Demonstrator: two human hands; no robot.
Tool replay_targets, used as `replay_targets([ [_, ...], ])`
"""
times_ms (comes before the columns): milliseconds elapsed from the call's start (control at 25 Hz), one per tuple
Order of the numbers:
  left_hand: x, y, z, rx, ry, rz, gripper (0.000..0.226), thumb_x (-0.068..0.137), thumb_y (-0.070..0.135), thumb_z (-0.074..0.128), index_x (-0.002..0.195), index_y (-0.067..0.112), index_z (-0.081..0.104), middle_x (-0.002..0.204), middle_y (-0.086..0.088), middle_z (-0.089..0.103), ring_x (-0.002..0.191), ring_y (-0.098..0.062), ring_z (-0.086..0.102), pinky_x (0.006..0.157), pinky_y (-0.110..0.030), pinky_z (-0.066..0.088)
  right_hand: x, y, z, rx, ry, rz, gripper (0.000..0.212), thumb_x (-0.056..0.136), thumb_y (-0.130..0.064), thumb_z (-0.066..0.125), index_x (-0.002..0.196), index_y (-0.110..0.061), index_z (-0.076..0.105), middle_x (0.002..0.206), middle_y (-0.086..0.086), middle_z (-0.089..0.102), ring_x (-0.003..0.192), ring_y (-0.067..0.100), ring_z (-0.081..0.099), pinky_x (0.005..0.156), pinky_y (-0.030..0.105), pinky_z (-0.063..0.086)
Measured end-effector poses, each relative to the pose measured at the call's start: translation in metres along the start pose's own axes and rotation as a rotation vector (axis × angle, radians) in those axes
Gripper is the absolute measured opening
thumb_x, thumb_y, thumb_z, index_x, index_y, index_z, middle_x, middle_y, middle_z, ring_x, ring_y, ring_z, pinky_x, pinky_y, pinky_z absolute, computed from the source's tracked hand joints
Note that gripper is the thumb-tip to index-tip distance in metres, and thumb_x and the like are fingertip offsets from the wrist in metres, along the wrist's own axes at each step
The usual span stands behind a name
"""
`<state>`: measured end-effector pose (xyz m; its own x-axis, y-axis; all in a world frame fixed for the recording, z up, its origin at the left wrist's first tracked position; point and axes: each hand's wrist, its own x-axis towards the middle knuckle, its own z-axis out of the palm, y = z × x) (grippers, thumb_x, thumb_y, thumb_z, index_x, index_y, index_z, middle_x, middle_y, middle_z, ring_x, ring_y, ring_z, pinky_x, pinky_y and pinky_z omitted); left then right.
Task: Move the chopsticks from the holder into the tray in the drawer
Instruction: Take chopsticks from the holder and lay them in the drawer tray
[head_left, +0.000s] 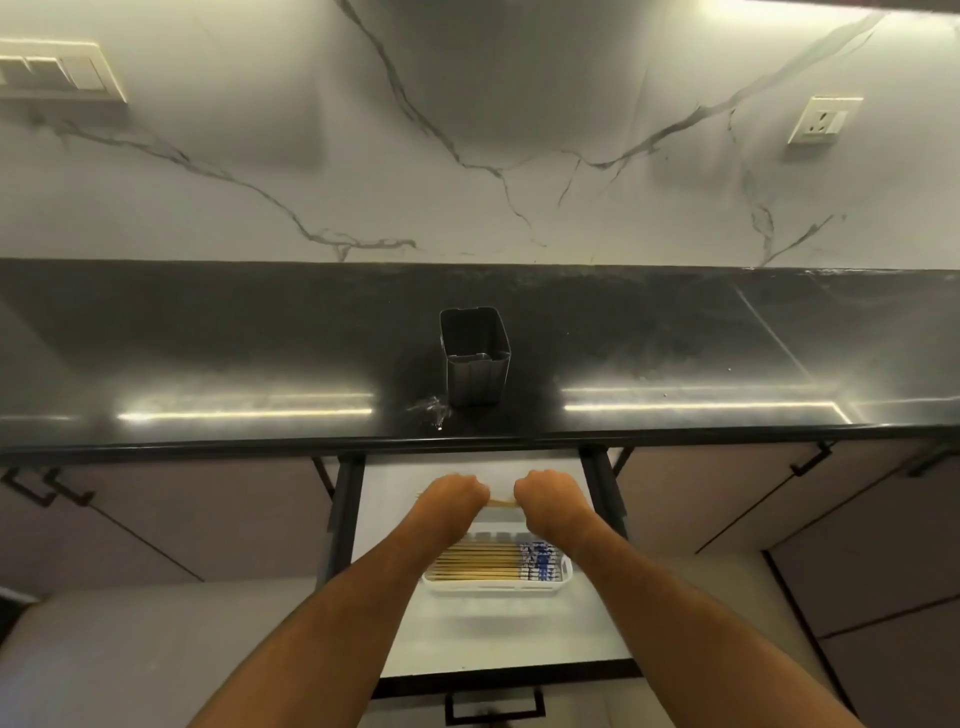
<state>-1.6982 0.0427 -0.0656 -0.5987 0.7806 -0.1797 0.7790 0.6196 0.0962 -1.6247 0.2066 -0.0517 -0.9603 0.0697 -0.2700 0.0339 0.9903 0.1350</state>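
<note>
Both hands are over the open drawer (410, 644), just in front of the counter edge. The left hand (452, 496) and the right hand (550, 493) are each curled into a fist, side by side with a small gap between them. A thin bundle of wooden chopsticks (501, 502) runs level across that gap, one end sticking out past the left fist, so each hand seems to grip one end of the bundle; the fingers themselves are hidden under the knuckles, so the exact hold is hard to make out.

Below the wrists, a white tray (493, 590) sits on the pale drawer floor. More chopsticks (478, 564) lie flat in it, side by side, running left to right, with blue and white patterned ends toward the right side of the tray. The held bundle is above the far side of the tray, not yet lying in it.

On the black counter (208, 364) the dark square holder (475, 358) stands upright, well behind the hands, and nothing shows above its rim. A small wet patch (434, 413) glints just beside its base on the left.
</note>
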Motion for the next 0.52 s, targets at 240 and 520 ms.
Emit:
replay_targets([
  [240,0.005,0.004,0.057,-0.070,-0.074,-0.032,0.015,0.092,0.012,0.070,0.106,0.010,0.072,0.097,-0.011,0.073,0.083,-0.027,0.070,0.073,-0.032,0.053,0.007,-0.003,0.056,0.074,-0.122,-0.079,0.017,0.093,-0.020,0.071,0.107,-0.009,0.071,0.095,0.010,0.071,0.082,0.026,0.069,0.078,0.037,0.061],
  [520,0.017,0.014,0.127,-0.045,-0.180,-0.075,0.028,0.093,-0.002,0.057,0.113,0.012,0.072,0.112,-0.012,0.074,0.102,-0.033,0.072,0.089,-0.041,0.059,0.026,0.001,0.122,0.018,-0.218,-0.090,0.021,0.096,-0.016,0.066,0.116,-0.014,0.072,0.111,0.008,0.071,0.097,0.027,0.070,0.090,0.037,0.058],
])
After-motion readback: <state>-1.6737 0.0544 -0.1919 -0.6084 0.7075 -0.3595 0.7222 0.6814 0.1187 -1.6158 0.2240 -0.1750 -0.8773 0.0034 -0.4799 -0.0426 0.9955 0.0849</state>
